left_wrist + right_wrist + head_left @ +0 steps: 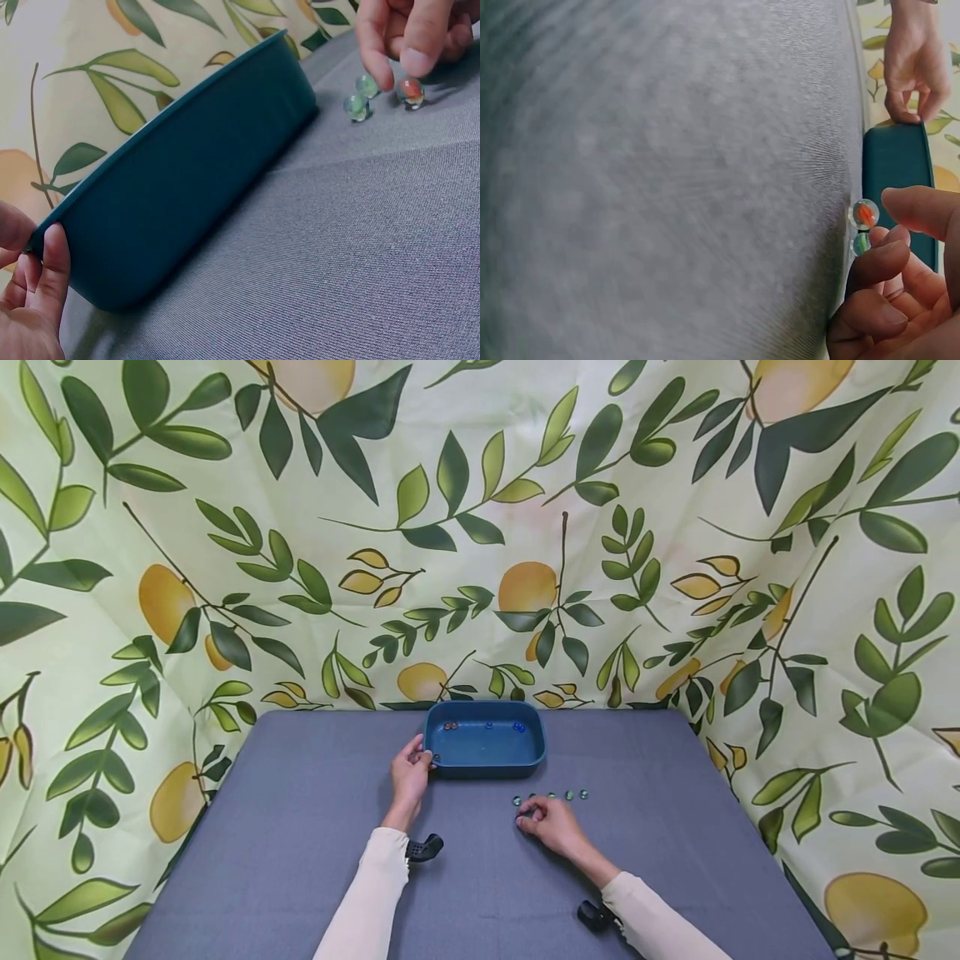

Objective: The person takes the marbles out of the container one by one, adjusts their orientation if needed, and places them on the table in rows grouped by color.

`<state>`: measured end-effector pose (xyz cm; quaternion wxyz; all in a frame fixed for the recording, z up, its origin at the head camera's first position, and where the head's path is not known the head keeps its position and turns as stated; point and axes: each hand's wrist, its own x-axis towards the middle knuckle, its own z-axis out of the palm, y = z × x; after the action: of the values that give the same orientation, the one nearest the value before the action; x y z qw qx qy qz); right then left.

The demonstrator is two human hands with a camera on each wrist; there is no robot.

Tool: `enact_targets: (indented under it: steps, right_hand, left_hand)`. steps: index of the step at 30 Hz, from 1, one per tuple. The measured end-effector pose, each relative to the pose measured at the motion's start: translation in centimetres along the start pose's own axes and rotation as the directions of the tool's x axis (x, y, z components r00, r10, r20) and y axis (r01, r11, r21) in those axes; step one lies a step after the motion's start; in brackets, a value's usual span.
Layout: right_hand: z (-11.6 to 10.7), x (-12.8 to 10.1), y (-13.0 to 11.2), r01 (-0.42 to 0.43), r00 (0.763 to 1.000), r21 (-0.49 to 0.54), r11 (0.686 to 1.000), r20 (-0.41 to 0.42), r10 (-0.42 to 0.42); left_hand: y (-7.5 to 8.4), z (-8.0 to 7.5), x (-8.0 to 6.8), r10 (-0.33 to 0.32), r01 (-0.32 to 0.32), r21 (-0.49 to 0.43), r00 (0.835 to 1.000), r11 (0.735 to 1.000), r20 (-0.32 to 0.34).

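A dark teal plastic bin (491, 772) stands at the back of the table. My left hand (410, 772) pinches its near left corner at the rim, thumb and fingers on either side. Something small and dark shows by those fingertips; its kind is unclear. In front of the bin, my right hand (551, 825) hovers low with thumb and forefinger apart, close to a clear marble with an orange-red core (410, 91) on the cloth. Whether the thumb touches it I cannot tell. Green-cored marbles (569, 794) lie in a row just beyond that hand, partly hidden by it.
Inside the bin, brownish marbles (450, 726) sit at the back left and blue marbles (519, 727) at the back right. A grey cloth (300, 827) covers the table. A leaf-and-fruit patterned curtain (465, 568) rises behind and at both sides.
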<state>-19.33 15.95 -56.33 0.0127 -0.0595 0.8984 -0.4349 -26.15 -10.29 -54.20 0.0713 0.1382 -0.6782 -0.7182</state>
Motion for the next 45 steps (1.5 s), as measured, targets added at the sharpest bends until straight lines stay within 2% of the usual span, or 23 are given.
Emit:
enact_targets:
  steps: [5, 14, 26, 35, 45]
  right_hand:
    - [-0.8, 0.0, -0.5, -0.007, 1.0, 0.027, 1.0, -0.018, 0.007]
    - [-3.7, 1.1, -3.3, 0.023, 0.999, 0.041, 0.999, -0.042, -0.021]
    - [-6.2, 3.5, -7.2, 0.116, 0.991, 0.037, 0.993, -0.068, -0.114]
    - [-6.1, 5.3, -9.7, 0.156, 0.986, 0.082, 0.984, -0.077, -0.15]
    - [-4.3, 8.1, -11.2, 0.207, 0.976, 0.144, 0.968, -0.096, -0.195]
  left_hand:
    - [-0.1, 0.1, 0.0, 0.0, 0.0, -0.007, 1.0, 1.0, 0.003]
    - [-0.1, 0.0, 0.2, -0.015, 0.015, -0.013, 1.0, 1.0, 0.009]
    - [-0.1, 0.1, 0.4, 0.009, -0.009, -0.025, 1.0, 1.0, -0.006]
    - [-0.3, 0.0, 0.1, 0.002, -0.002, -0.013, 1.0, 1.0, -0.001]
    - [-0.2, 0.1, 0.1, 0.017, -0.017, -0.027, 1.0, 0.999, -0.005]
